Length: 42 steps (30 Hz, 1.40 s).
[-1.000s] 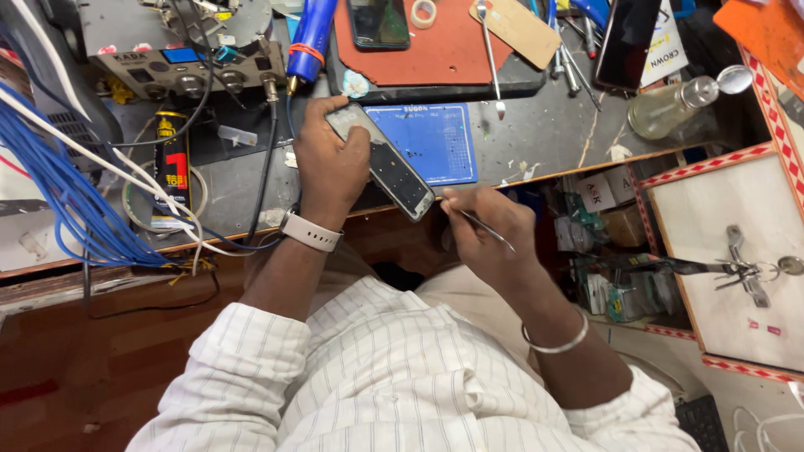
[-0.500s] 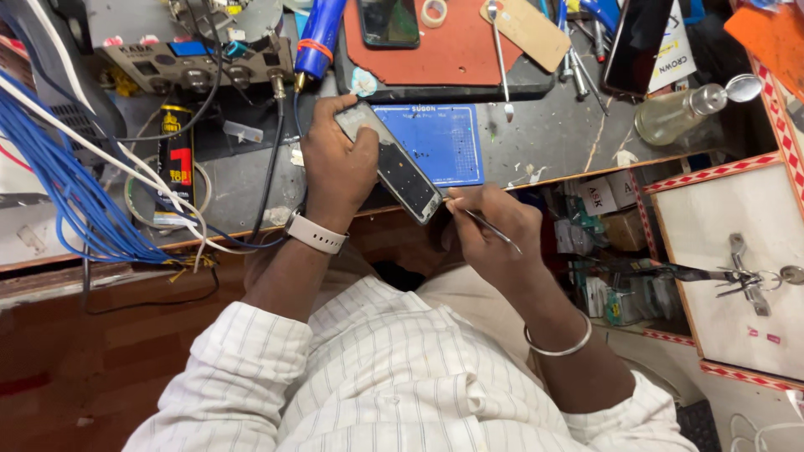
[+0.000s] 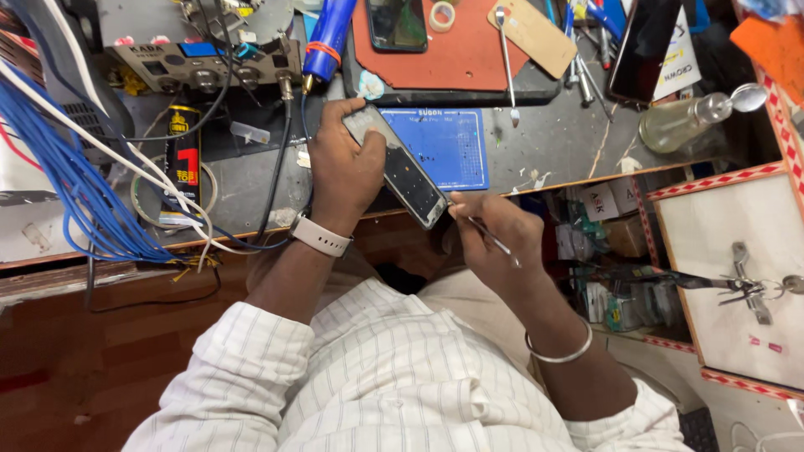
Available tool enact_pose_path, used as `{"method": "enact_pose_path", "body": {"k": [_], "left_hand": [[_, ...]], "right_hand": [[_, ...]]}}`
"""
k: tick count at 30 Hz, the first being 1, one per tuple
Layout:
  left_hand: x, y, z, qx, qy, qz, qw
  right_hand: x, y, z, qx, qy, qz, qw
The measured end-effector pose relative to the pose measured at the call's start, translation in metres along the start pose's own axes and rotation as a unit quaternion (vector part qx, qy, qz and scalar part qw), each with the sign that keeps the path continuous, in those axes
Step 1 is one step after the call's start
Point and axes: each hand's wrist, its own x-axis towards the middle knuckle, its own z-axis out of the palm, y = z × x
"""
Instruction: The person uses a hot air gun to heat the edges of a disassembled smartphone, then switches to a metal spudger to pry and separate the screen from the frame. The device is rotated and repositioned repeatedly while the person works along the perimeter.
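At centre frame the left hand (image 3: 345, 172) grips the opened phone (image 3: 400, 167) over the table (image 3: 561, 138) edge, while the right hand (image 3: 490, 238) pinches a thin metal tool (image 3: 488, 237), which should press lightly at the phone's lower corner.

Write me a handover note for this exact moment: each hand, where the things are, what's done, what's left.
Left hand: grips the opened phone, held tilted over the bench's front edge.
Right hand: holds a thin metal tool, its tip at the phone's lower corner.
Nearby: blue work mat just behind the phone; a second phone lies on the red mat; tape roll beside it.
Done: the phone looks open, its insides exposed.
Left: work at the lower corner is in hand; how far along cannot be told.
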Motion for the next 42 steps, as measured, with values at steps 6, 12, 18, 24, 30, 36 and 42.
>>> {"method": "enact_pose_path", "body": {"k": [6, 12, 18, 24, 30, 36, 42], "left_hand": [[-0.001, 0.001, -0.001, -0.049, -0.029, -0.002, 0.998], [-0.001, 0.005, -0.002, -0.048, -0.021, 0.002, 0.999], [-0.004, -0.001, -0.002, -0.018, -0.025, 0.005, 1.0], [-0.001, 0.007, -0.004, -0.06, -0.034, -0.027, 0.997], [-0.002, 0.006, -0.003, -0.025, -0.026, 0.007, 0.999], [-0.004, 0.003, -0.005, -0.049, -0.043, -0.005, 0.998], [-0.002, 0.008, -0.005, -0.015, -0.029, 0.008, 0.999]], "right_hand": [[0.027, 0.009, 0.03, 0.076, 0.001, 0.031, 0.997], [0.023, -0.003, 0.013, 0.036, -0.032, 0.055, 0.997], [0.018, 0.0, 0.011, 0.037, -0.029, 0.048, 0.998], [0.062, 0.009, 0.046, 0.087, -0.02, 0.01, 0.996], [0.037, -0.005, 0.025, 0.036, -0.022, 0.027, 0.999], [0.047, 0.005, 0.039, 0.061, -0.014, 0.018, 0.998], [0.074, 0.004, 0.055, 0.05, -0.009, 0.002, 0.999]]}}
